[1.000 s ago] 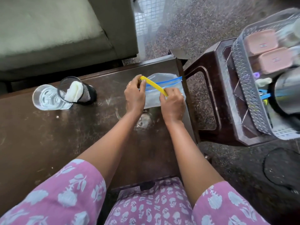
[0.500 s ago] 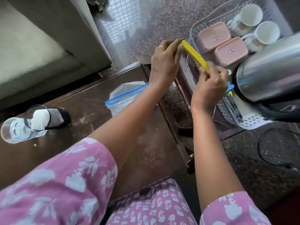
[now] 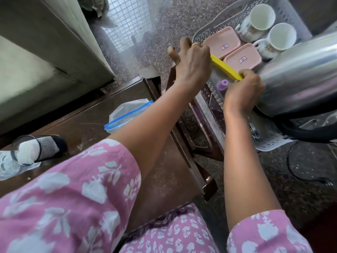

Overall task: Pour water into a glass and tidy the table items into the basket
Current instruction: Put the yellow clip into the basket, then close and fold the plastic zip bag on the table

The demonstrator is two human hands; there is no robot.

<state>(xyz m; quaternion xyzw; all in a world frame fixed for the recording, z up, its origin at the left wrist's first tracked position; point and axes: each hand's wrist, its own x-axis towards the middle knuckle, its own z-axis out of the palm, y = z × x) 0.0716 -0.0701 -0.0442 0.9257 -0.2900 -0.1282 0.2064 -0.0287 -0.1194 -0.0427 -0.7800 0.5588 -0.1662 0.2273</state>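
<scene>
Far left edge, tabletop (image 3: 164,172): dark brown, scuffed; carries glass, mesh cup, bag.
Glass (image 3: 8,164): clear, at the left edge, partly cut off by frame; touching mesh cup in view.
Mesh cup (image 3: 48,146): black, lying on its side w/ white cloth (image 3: 29,152) stuffed in its mouth.
Zip bag (image 3: 127,114): clear plastic w/ blue seal strip, lying on tabletop near its far right corner, partly behind left forearm.
Left hand (image 3: 193,63): raised over the near-left rim of basket; fingers closed on upper-left end of yellow strip (image 3: 227,70); ring on one finger.
Yellow strip: flat, slanting down to the right, held at both ends, above basket interior.
Right hand (image 3: 244,90): fingers pinched on lower-right end of strip, just beside kettle.
Basket (image 3: 273,143): grey perforated plastic, sits on a dark stool (image 3: 198,125) right of tabletop.
In basket: two pink lidded boxes (image 3: 221,42) side by side; two white mugs (image 3: 262,19) at far end; purple cap (image 3: 222,84) below strip.
Kettle (image 3: 299,77): steel, large, blurred, occupies right side of basket.
Sleeves: pink w/ white floral print, both arms.
</scene>
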